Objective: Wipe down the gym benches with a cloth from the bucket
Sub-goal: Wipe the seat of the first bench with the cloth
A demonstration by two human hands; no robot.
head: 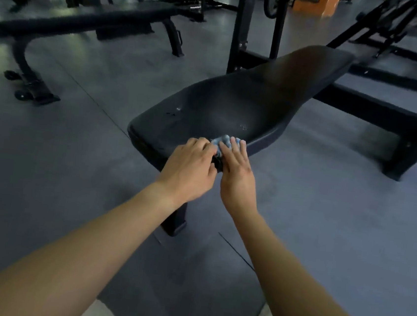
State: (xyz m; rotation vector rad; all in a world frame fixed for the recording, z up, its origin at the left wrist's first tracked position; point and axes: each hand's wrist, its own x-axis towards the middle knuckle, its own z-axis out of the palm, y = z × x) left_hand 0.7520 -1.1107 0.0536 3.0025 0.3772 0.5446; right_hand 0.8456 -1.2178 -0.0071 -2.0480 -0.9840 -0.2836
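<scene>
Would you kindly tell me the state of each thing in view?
blue cloth: bunched on the near bench's end, under both hands.
near bench: few pale specks on its pad.
left hand: fingers curled, gripping the cloth.
right hand: fingers straight, pressing the cloth.
far bench: untouched.

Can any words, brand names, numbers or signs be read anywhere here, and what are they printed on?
None: no text can be read in this view.
On the black padded bench: no label, only pale specks on the pad.
On the crumpled blue cloth: no print shows.
On the second black flat bench and the orange block behind: dark and blurred, nothing legible.
</scene>
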